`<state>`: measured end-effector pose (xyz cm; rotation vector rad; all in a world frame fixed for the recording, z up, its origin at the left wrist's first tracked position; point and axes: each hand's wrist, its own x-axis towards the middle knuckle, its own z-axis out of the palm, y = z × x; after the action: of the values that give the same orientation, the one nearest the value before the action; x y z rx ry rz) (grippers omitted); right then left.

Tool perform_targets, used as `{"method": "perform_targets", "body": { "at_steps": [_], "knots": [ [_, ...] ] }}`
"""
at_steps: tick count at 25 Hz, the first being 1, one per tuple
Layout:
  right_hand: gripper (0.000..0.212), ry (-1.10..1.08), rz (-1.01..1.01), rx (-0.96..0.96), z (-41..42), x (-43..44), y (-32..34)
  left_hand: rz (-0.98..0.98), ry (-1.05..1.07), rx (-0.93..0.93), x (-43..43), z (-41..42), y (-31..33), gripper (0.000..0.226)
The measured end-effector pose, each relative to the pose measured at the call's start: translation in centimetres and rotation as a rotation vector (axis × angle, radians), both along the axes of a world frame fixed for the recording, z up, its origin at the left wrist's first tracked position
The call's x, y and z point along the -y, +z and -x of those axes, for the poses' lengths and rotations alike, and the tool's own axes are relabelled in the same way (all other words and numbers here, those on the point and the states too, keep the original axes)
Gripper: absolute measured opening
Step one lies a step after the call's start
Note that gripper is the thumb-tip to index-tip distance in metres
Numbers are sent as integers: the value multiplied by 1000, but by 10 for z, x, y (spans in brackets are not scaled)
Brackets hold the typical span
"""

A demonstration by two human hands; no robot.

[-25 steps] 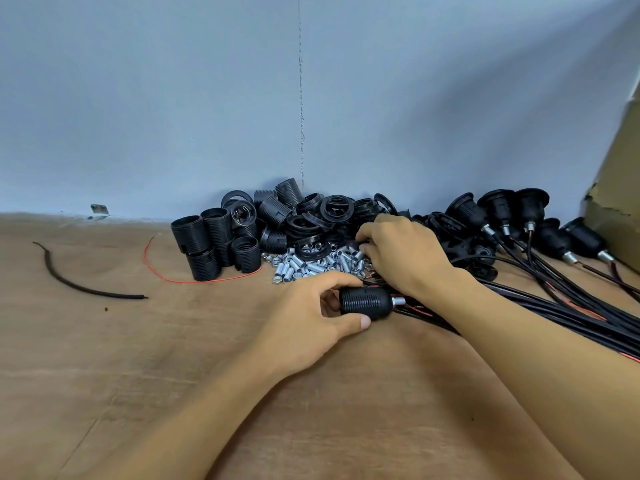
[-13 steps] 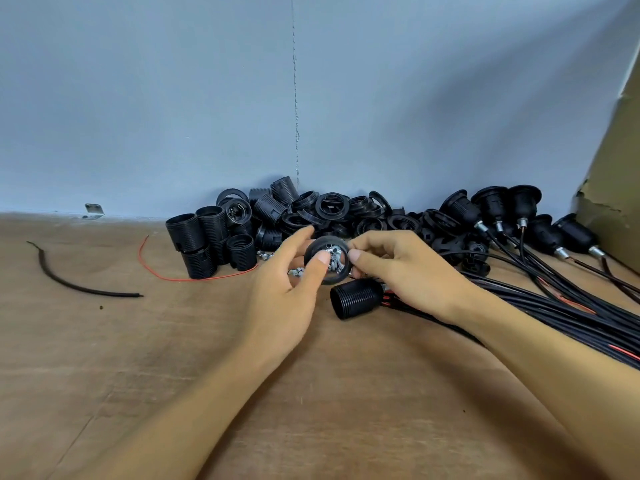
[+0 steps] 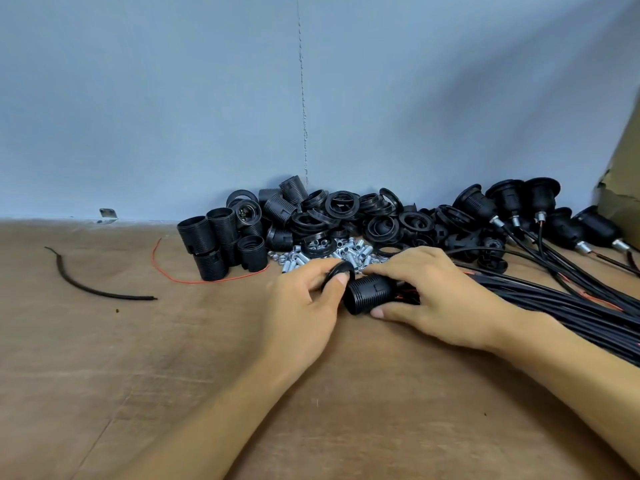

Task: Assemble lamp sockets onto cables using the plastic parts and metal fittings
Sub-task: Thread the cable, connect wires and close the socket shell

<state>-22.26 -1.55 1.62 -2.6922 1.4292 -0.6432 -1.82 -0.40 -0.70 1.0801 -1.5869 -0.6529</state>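
My right hand (image 3: 436, 299) grips a black threaded socket body (image 3: 369, 294) lying on its side on the brown table, its open mouth facing left. Red wires and a black cable run out of it under my palm. My left hand (image 3: 304, 306) pinches a black plastic ring (image 3: 341, 270) between thumb and fingers, just left of and above the socket's mouth. A pile of black socket bodies and rings (image 3: 311, 220) sits behind against the wall. Small silver metal fittings (image 3: 349, 252) lie scattered in front of that pile.
Finished sockets on cables (image 3: 512, 206) lie at the back right, and their black cable bundle (image 3: 571, 303) runs off to the right. A loose red wire (image 3: 194, 277) and a short black cable scrap (image 3: 93, 287) lie at left. Cardboard (image 3: 623, 188) stands at the far right.
My left hand let go of the socket body and took the ring that my right hand brought from the pile. My right hand then moved down and took hold of the socket body.
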Motion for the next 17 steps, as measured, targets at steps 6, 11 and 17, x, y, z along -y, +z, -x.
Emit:
{"method": "perform_targets", "body": {
  "at_steps": [6, 11, 17],
  "knots": [
    [56, -126, 140, 99, -8, -8, -7, -5, -61, -28, -2, 3, -4, 41],
    [53, -211, 198, 154, -18, -15, -8, 10, -81, -100, -4, 9, -2, 50],
    [58, -137, 122, 144, -16, -14, -14, -1, -69, -132, 0, 8, -6, 50]
  ]
}}
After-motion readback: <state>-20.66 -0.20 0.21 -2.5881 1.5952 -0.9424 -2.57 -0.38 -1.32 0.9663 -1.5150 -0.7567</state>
